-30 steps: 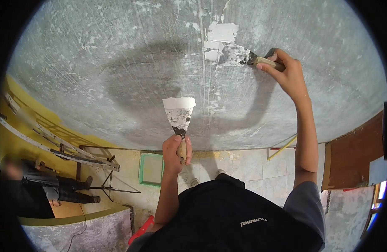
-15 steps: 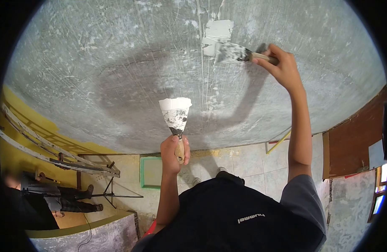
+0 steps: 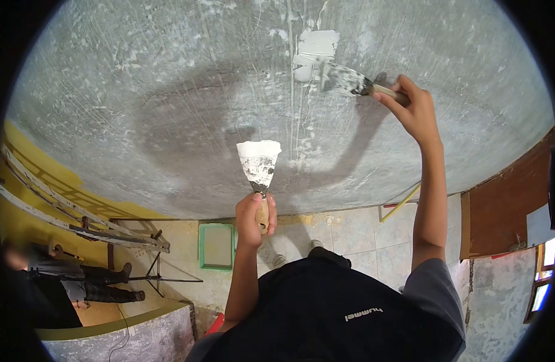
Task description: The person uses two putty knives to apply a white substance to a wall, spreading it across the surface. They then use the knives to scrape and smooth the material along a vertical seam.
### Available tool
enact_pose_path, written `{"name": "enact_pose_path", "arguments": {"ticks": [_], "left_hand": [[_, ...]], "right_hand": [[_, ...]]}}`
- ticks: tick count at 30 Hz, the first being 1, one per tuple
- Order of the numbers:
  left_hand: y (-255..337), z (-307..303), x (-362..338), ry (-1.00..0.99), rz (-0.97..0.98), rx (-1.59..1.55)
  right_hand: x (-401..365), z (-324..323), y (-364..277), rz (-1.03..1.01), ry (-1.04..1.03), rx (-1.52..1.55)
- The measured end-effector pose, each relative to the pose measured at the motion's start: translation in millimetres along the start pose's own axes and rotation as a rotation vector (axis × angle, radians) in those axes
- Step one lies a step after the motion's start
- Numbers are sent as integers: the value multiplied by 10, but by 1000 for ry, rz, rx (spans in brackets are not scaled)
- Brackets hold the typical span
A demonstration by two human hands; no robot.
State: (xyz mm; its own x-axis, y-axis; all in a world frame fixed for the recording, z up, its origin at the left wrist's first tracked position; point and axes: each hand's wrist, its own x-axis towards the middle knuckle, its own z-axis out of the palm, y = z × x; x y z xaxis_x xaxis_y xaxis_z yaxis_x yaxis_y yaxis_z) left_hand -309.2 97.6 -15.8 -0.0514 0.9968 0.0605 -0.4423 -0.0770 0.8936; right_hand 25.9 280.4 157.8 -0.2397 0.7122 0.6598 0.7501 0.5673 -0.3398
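My left hand [image 3: 251, 220] is closed round the wooden handle of a putty knife [image 3: 259, 166], held upright with white paste along its wide edge. Up at the right, my right hand [image 3: 417, 111] grips the handle of a second putty knife [image 3: 350, 81]. Its smeared blade points left, over the lower right of a pale paste patch [image 3: 318, 45] on the grey wall [image 3: 199, 120]. Whether the blade touches the wall is hard to tell.
A green tray [image 3: 216, 265] lies on the tiled floor [image 3: 356, 238]. At the left are a ladder [image 3: 78, 220], a black stand [image 3: 158, 278] and another person [image 3: 66, 277]. A yellow pole [image 3: 401, 204] leans at the wall's foot, near a brown panel [image 3: 500, 211].
My right hand and its putty knife have moved right and slightly down, away from the patch's left side. The left putty knife has shifted slightly right.
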Motion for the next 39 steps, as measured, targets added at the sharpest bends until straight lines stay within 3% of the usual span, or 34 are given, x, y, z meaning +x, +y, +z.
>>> {"name": "enact_pose_path", "arguments": {"ticks": [6, 8, 13, 15, 23, 32, 39], "left_hand": [[-35, -1, 39, 21, -4, -15], [-34, 48, 77, 16, -3, -16], [-23, 126, 135, -32, 26, -28], [-36, 108, 107, -20, 26, -30], [-58, 57, 70, -17, -9, -36], [-38, 120, 104, -30, -9, -24], [-52, 74, 96, -24, -6, -31]], "right_hand": [[-22, 12, -267, -2, 11, 156], [72, 151, -431, -129, 43, 68], [-54, 135, -478, -113, 98, -119], [-220, -14, -493, 37, 74, -135], [-436, -115, -349, 144, 192, 114], [-158, -40, -447, 85, 112, -29], [-360, -42, -533, 123, 52, 203]]}}
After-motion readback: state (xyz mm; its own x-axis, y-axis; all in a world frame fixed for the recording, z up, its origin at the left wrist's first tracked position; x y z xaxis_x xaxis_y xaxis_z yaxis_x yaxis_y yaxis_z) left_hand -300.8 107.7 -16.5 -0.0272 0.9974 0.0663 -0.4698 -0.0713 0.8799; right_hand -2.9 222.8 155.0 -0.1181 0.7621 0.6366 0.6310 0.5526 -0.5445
